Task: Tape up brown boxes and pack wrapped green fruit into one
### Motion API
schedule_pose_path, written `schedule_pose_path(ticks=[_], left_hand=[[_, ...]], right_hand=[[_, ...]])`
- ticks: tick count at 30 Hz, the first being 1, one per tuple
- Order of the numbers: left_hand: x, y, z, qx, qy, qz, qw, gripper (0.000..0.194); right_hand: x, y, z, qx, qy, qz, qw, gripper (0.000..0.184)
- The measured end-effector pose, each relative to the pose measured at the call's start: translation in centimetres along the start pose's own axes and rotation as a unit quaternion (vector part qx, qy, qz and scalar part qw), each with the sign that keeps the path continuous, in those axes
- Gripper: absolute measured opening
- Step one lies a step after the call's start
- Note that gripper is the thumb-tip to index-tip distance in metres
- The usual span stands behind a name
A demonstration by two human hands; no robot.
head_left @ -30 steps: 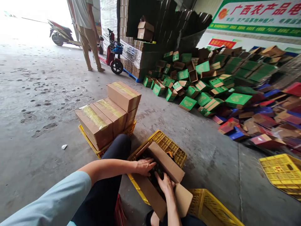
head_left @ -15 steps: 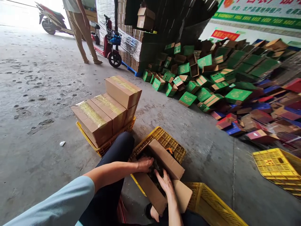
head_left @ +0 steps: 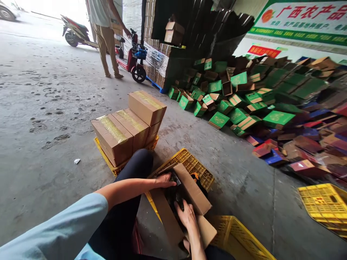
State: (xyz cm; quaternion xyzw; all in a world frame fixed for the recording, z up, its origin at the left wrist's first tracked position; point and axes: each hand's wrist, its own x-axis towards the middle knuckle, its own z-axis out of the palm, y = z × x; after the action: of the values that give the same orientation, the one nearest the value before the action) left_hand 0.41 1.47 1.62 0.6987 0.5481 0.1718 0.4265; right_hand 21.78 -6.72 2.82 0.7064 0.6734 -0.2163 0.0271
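Note:
An open cardboard box (head_left: 191, 191), its flaps spread outward, sits low in front of me, over a yellow crate. At the box's far left end my left hand (head_left: 164, 180) is closed on the edge of a dark, shiny plastic sheet (head_left: 175, 177). My right hand (head_left: 187, 215) reaches in over the near flap, its fingers bent down among the dark contents. What those fingertips hold is hidden. An orange and black object (head_left: 195, 177), partly covered by the long flap, lies on the upturned yellow crate (head_left: 187, 159).
Taped cartons (head_left: 114, 133) are stacked on a yellow crate at left. Another yellow crate (head_left: 238, 234) stands close on my right, one more (head_left: 322, 202) farther right. Green boxes (head_left: 219, 119) are heaped ahead. A person (head_left: 105, 39) stands near a red scooter (head_left: 132, 63).
My left hand has come up and back toward the box's far left edge, bringing dark plastic into sight. My right hand has shifted slightly down and left. The view has turned a little left.

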Motion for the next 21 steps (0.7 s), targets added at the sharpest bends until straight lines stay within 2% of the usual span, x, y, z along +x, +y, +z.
schedule_pose_path(ticks=[4,9,15,18,21], left_hand=[[0.5,-0.1,-1.2,0.021,-0.019,-0.022,0.999,0.049],[1.3,-0.4,-2.2,0.056,-0.059,-0.043,0.996,0.049],[2.1,-0.8,-2.2,0.034,-0.075,-0.023,0.996,0.051],[2.2,-0.5,-1.6,0.007,-0.075,-0.015,0.997,0.061],[2.5,-0.3,-0.6,-0.034,-0.078,0.011,0.996,0.084]], right_hand=[[0.7,-0.3,0.5,0.047,-0.030,0.007,0.998,0.073],[2.7,0.4,-0.5,0.143,-0.004,-0.003,0.990,0.048],[4.3,1.6,-2.0,0.169,0.063,0.027,0.983,0.047],[4.5,1.5,-3.3,0.161,0.085,0.031,0.983,0.045],[4.8,1.9,-4.3,0.172,0.111,0.034,0.978,0.042]])
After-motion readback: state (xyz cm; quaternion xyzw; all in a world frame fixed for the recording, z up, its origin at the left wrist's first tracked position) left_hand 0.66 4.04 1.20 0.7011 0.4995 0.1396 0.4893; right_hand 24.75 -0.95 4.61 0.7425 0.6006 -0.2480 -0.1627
